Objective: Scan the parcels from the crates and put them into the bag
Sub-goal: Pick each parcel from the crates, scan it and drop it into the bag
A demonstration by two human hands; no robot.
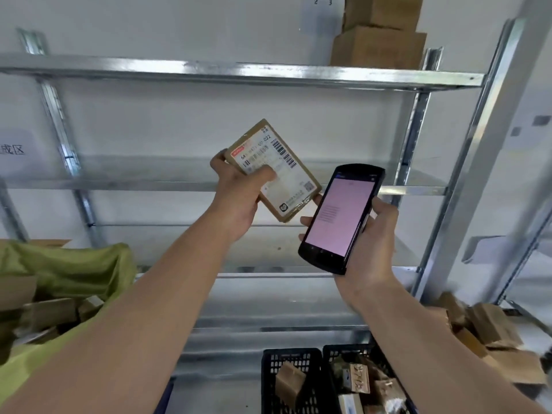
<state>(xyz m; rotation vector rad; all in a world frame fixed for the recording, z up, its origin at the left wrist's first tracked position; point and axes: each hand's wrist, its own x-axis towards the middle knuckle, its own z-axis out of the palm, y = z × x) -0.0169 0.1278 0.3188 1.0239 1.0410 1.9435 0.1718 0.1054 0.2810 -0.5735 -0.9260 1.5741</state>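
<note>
My left hand (239, 195) grips a flat brown parcel (286, 171) with a white shipping label and barcodes, held up at chest height with the label facing me. My right hand (370, 234) holds a black handheld scanner (340, 216) with a pink lit screen, just right of and below the parcel. Two black crates (268, 380) stand at the bottom centre; several brown parcels lie in them, one of them a small box (289, 383). A green bag (68, 270) sits open at the left with cardboard parcels inside.
Grey metal shelving (239, 73) fills the background, its upright post (478, 162) at the right. Stacked cardboard boxes (379, 34) stand on the top shelf. A loose heap of brown parcels (490, 336) lies at the lower right.
</note>
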